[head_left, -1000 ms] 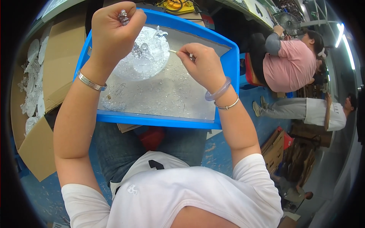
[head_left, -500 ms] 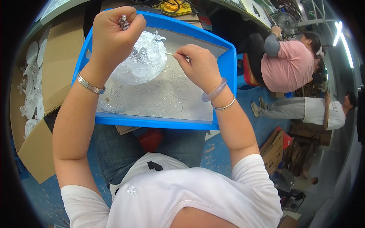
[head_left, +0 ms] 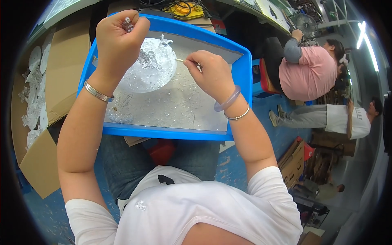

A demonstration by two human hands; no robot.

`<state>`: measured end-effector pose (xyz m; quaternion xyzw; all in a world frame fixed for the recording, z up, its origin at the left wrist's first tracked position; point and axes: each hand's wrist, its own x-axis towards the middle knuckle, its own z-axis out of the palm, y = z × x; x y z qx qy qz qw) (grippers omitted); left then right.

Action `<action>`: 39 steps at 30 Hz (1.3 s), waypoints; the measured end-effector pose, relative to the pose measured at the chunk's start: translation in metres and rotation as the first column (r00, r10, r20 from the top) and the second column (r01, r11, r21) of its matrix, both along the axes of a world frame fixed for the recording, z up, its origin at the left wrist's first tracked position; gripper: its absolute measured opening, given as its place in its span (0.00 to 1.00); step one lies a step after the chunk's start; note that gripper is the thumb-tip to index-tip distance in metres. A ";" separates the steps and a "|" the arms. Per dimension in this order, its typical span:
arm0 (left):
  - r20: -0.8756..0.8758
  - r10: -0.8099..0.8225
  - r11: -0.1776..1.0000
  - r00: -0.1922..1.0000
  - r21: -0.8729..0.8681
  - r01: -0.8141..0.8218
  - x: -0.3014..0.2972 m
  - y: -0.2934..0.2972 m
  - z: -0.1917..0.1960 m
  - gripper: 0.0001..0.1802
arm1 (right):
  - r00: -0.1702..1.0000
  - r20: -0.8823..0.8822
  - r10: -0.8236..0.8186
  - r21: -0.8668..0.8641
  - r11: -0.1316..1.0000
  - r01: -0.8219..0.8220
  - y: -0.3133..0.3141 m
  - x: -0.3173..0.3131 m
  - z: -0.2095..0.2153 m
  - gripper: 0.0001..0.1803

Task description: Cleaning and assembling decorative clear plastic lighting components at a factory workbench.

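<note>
A blue tray (head_left: 239, 83) rests on my lap, its grey floor strewn with tiny clear beads. In it sits a clear dome-shaped crystal piece (head_left: 149, 71) with small glass ornaments on top. My left hand (head_left: 118, 38) is raised over the dome's left side, its fingers closed around a small clear crystal part (head_left: 128, 24). My right hand (head_left: 210, 73) hovers to the right of the dome and pinches a thin pale stick (head_left: 179, 60) whose tip points at the dome's edge.
An open cardboard box (head_left: 53, 73) with stacked clear discs (head_left: 32, 94) stands on my left. Two other people (head_left: 310, 69) sit at the upper right near a bench. Cardboard pieces (head_left: 296, 161) lie on the blue floor to my right.
Both hands shifted slightly down and toward me with the view; my right hand's stick has drawn a little closer to the dome's right edge.
</note>
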<state>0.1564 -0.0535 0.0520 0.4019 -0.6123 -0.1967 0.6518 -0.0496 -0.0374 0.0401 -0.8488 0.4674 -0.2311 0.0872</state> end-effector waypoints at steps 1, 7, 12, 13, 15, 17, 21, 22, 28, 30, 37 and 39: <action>-0.001 0.001 1.000 1.000 0.001 -0.001 0.000 0.000 0.000 0.14 | 1.000 -0.005 -0.001 -0.003 1.000 0.001 0.000 0.000 0.001 0.06; 0.016 -0.041 0.999 0.999 0.005 0.041 -0.002 0.000 0.003 0.14 | 0.999 -0.027 -0.034 -0.028 0.999 0.033 -0.003 0.000 0.000 0.06; -0.025 -0.101 0.994 0.995 0.034 0.102 -0.004 0.002 0.003 0.14 | 0.999 -0.008 -0.032 -0.038 0.999 0.032 -0.006 -0.002 -0.001 0.06; -0.024 -0.101 0.994 0.995 0.034 0.102 -0.003 0.001 0.002 0.14 | 0.999 -0.007 -0.034 -0.033 0.999 0.034 -0.006 -0.002 -0.001 0.06; -0.035 -0.100 0.995 0.994 0.028 0.101 -0.002 0.001 0.001 0.14 | 0.999 -0.006 -0.032 -0.031 0.999 0.032 -0.005 -0.002 0.000 0.06; -0.013 -0.069 0.998 0.998 0.009 0.069 -0.002 0.000 0.000 0.14 | 1.000 -0.006 -0.027 -0.030 0.999 0.027 -0.003 -0.001 0.001 0.06; -0.018 -0.030 0.999 0.999 0.014 0.030 -0.002 0.000 0.002 0.14 | 1.000 -0.005 -0.021 0.003 1.000 0.021 0.000 0.000 0.002 0.06; -0.017 -0.029 0.999 0.999 0.012 0.029 -0.002 0.000 0.002 0.14 | 1.000 -0.012 -0.028 0.001 1.000 0.028 0.000 0.000 0.002 0.06; -0.021 -0.088 0.996 0.996 0.024 0.089 -0.005 0.002 0.003 0.14 | 0.999 -0.019 -0.035 -0.040 0.999 0.034 -0.006 -0.003 0.000 0.07; -0.027 -0.093 0.994 0.995 0.050 0.094 -0.005 0.002 0.002 0.14 | 0.999 -0.013 -0.044 -0.034 0.999 0.043 -0.005 -0.002 0.001 0.07; -0.016 -0.045 0.999 0.999 -0.005 0.045 0.000 -0.001 0.001 0.14 | 1.000 -0.018 -0.019 -0.002 1.000 0.019 0.000 0.000 0.004 0.06; -0.004 -0.032 0.999 0.999 -0.020 0.032 -0.001 -0.001 0.001 0.14 | 1.000 -0.019 -0.017 -0.008 1.000 0.017 0.001 0.000 0.003 0.06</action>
